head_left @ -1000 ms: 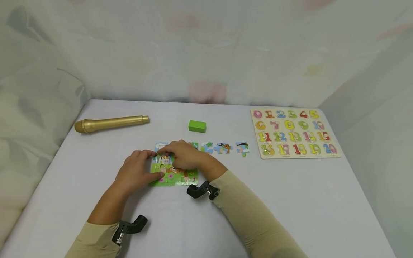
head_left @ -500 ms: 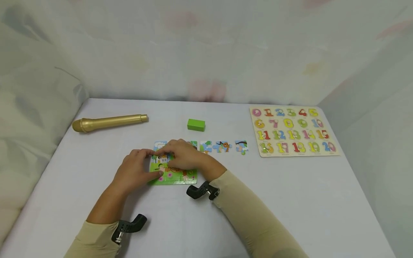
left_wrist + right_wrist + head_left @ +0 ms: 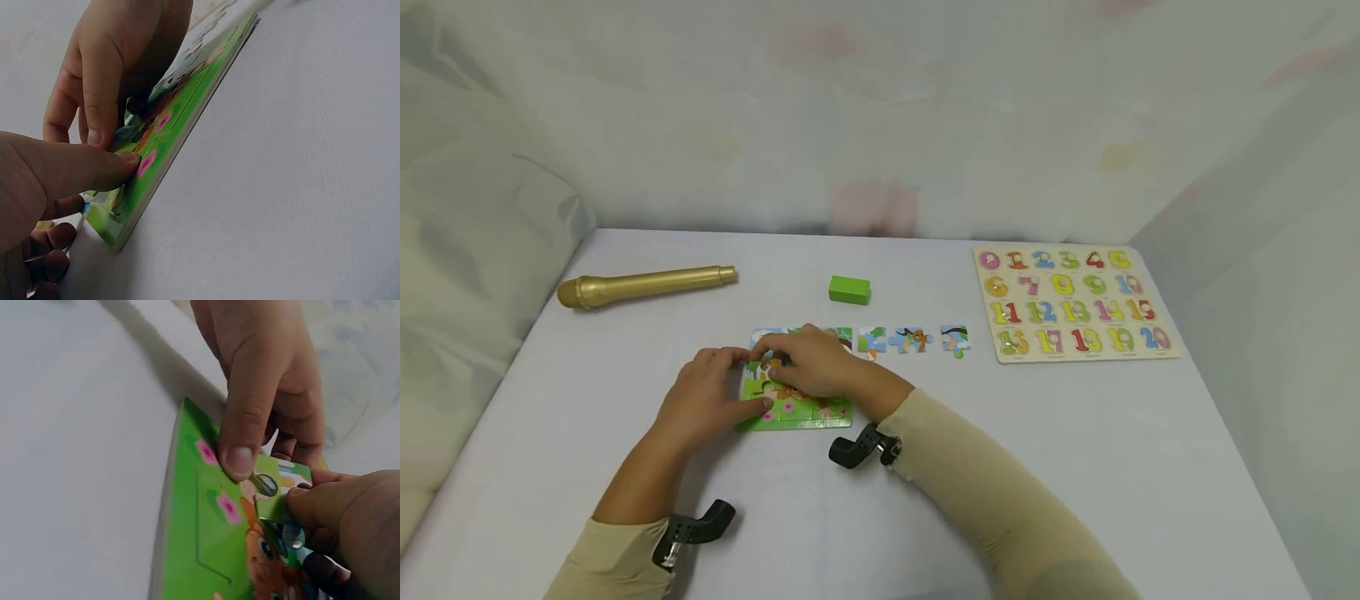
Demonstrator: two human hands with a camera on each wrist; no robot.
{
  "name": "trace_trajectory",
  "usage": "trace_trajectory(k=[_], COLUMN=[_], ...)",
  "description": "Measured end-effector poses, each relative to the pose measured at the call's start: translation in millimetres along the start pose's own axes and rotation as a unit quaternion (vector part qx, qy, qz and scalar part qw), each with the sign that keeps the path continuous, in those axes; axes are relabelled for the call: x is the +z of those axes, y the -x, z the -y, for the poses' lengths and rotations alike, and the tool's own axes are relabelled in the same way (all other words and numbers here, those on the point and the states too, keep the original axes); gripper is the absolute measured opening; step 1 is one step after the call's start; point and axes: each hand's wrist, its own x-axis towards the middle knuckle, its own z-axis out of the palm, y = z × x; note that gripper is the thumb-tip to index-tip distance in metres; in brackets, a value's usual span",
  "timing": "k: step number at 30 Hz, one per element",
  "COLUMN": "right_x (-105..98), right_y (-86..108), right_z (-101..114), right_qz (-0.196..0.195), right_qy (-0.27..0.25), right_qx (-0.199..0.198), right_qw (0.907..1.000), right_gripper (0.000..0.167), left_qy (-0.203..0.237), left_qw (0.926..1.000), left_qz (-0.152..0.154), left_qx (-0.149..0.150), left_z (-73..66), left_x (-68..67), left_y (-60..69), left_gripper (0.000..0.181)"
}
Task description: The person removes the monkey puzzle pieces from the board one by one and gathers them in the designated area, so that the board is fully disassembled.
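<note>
A jigsaw puzzle (image 3: 805, 413) in a flat tray lies mid-table, showing green grass, pink flowers and a brown animal. At its left side my left hand (image 3: 702, 397) holds it, thumb on the face and fingers by the left edge. My right hand (image 3: 812, 362) reaches over the puzzle's upper part. Between its thumb and fingers it pinches a green puzzle piece (image 3: 269, 506), which looks slightly raised in the right wrist view. Both hands' index fingertips meet near the upper left edge. The right hand hides much of the top row.
Three loose puzzle pieces lie in a row to the right: one (image 3: 872, 340), another (image 3: 912, 340) and a third (image 3: 956, 340). Behind them sits a green block (image 3: 849, 290). A gold microphone (image 3: 647, 286) lies back left, and a number board (image 3: 1075, 304) back right.
The right thumb has slid left toward its index finger, onto the puzzle piece. The left hand keeps its place on the puzzle. The whole head view has shifted slightly.
</note>
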Motion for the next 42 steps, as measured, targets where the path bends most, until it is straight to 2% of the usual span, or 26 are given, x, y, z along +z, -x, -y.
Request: trace_trajectory(k=[3, 6, 10, 12, 14, 21, 28, 34, 42], right_x=[-2, -7, -16, -21, -27, -45, -50, -52, -50], right_y=[-0.4, 0.6, 4.6, 7.5, 11.2, 24.0, 41.3, 55.2, 69.1], right_z=[2, 3, 5, 5, 4, -2, -19, -30, -47], right_qz=[0.006, 0.01, 0.013, 0.014, 0.011, 0.001, 0.019, 0.031, 0.015], right_qy=[-0.025, -0.078, -0.168, -0.194, -0.194, -0.142, -0.111, -0.106, -0.101], right_qx=[0.006, 0.009, 0.019, 0.027, 0.035, 0.035, 0.037, 0.062, 0.08], right_qw=[0.9997, 0.9969, 0.9855, 0.9806, 0.9804, 0.9893, 0.9929, 0.992, 0.9915], right_gripper=[0.028, 0.026, 0.025, 0.024, 0.024, 0.022, 0.02, 0.02, 0.019], left_qy=[0.002, -0.001, -0.002, 0.001, 0.002, -0.005, 0.0, -0.001, -0.006], left_qw=[1.0, 1.0, 1.0, 1.0, 1.0, 0.9999, 0.9999, 0.9999, 0.9999], left_qz=[0.0, 0.001, 0.003, 0.003, 0.003, 0.006, 0.008, 0.008, 0.004], left_qx=[0.003, 0.005, 0.002, -0.001, -0.002, -0.013, -0.014, -0.014, -0.011], left_z=[0.9, 1.3, 0.6, -0.5, -2.0, -1.7, -4.1, -4.7, -1.6], left_x=[0.1, 0.0, -0.6, -0.8, -1.1, -2.3, -1.4, -0.6, 0.9], left_y=[0.0, -0.2, 0.0, 0.3, -0.1, -0.4, -0.8, -0.4, -1.1], left_gripper=[0.079, 0.081, 0.08, 0.079, 0.078, 0.077, 0.079, 0.08, 0.079])
